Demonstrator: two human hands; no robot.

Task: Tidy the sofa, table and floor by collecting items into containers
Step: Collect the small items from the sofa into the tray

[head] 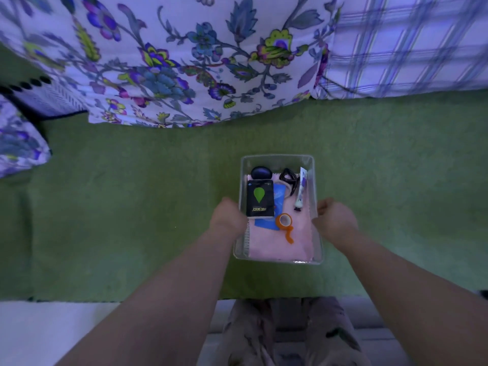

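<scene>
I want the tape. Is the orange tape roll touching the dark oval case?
Apart. Head view: a black packet lies between orange tape roll and dark oval case.

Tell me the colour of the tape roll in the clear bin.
Orange; the tape roll in the clear bin shows best in the head view.

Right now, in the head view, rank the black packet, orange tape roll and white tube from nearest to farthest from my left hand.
1. black packet, by the left hand, at the clear bin left wall.
2. orange tape roll, mid-bin.
3. white tube, along the right wall.
</scene>
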